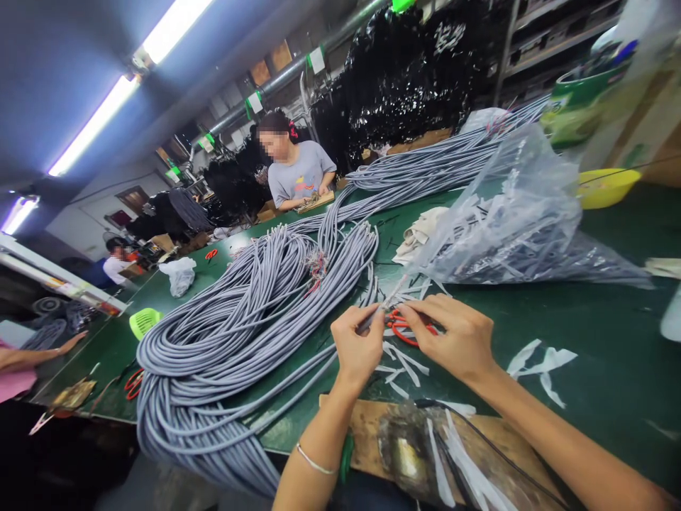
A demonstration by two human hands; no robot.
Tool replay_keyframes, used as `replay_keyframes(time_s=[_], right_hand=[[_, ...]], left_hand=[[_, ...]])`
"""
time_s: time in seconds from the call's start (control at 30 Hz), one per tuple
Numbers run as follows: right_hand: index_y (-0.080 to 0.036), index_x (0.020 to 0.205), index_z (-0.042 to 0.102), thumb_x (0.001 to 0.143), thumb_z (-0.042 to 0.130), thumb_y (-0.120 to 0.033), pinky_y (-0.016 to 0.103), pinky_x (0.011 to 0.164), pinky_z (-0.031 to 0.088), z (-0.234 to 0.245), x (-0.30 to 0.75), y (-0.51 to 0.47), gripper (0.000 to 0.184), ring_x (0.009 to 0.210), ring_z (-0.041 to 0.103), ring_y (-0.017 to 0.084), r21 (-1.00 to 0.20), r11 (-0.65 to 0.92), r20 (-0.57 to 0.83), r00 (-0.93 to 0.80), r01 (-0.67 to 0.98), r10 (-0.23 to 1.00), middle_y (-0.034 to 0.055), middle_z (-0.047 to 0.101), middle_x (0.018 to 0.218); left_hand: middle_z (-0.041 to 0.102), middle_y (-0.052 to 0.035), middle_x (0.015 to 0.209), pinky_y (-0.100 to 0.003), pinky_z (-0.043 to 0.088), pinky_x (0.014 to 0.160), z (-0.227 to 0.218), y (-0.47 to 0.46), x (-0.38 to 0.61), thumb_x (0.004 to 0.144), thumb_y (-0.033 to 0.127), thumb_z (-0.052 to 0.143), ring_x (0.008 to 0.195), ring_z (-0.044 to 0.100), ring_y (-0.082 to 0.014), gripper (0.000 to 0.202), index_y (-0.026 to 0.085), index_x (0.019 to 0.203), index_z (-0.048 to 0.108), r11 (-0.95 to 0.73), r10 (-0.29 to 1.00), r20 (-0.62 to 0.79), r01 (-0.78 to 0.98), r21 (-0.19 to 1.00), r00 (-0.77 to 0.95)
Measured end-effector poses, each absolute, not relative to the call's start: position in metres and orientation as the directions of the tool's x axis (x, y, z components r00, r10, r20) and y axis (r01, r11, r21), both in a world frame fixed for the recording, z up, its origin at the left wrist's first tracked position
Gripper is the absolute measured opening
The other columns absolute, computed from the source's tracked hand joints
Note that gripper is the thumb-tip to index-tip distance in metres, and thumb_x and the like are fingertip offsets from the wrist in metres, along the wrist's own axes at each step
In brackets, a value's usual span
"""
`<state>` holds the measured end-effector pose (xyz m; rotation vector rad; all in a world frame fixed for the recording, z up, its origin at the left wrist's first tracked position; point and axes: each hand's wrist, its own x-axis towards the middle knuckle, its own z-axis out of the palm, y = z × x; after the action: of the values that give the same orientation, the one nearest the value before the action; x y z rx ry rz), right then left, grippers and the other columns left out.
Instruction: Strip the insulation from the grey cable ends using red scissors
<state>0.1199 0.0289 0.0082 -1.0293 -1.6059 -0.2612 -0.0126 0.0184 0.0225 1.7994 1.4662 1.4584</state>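
My left hand (360, 339) pinches a grey cable between thumb and forefinger. Beyond its fingertips a pale, stripped-looking cable end (394, 289) points up and away. Close by on the right, my right hand (452, 332) is closed in a pinch, and what its fingertips hold is too small to make out. Red-handled scissors (405, 332) lie on the table, partly hidden behind both hands. White strips (405, 365) are scattered below them. To the left spreads a big bundle of grey cables (213, 333), with some coloured wire ends (318, 264) showing.
A clear plastic bag (511, 227) of grey scraps stands right, beside a cloth (420, 234) and a yellow bowl (609, 188). A wooden board (367, 433) with a metal piece and strips sits at the near edge. A person (301, 167) works across the green table (601, 319).
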Motion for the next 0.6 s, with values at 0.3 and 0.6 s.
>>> replay_keyframes(time_s=[0.3, 0.6], right_hand=[[-0.019, 0.062, 0.064, 0.086, 0.049, -0.025, 0.023, 0.053, 0.039, 0.0066, 0.1172, 0.0283, 0.029, 0.051, 0.055, 0.012, -0.267, 0.575, 0.89, -0.031, 0.773, 0.455, 0.0011, 0.063, 0.054], [-0.02, 0.062, 0.065, 0.086, 0.047, -0.028, 0.023, 0.051, 0.04, 0.0034, 0.1168, 0.0303, 0.031, 0.051, 0.057, 0.013, -0.342, 0.581, 0.851, -0.018, 0.739, 0.524, 0.0024, 0.065, 0.056]], left_hand=[[0.065, -0.0038, 0.061, -0.021, 0.041, 0.05, 0.022, 0.0185, -0.0121, 0.078, 0.023, 0.056, 0.052, 0.052, -0.0118, 0.021, 0.013, 0.081, 0.075, -0.345, 0.888, 0.447, 0.486, 0.803, -0.107], [0.065, -0.0045, 0.061, -0.022, 0.043, 0.051, 0.0234, 0.017, -0.0103, 0.076, 0.024, 0.057, 0.053, 0.054, -0.0129, 0.021, 0.013, 0.079, 0.075, -0.351, 0.892, 0.442, 0.473, 0.809, -0.095]])
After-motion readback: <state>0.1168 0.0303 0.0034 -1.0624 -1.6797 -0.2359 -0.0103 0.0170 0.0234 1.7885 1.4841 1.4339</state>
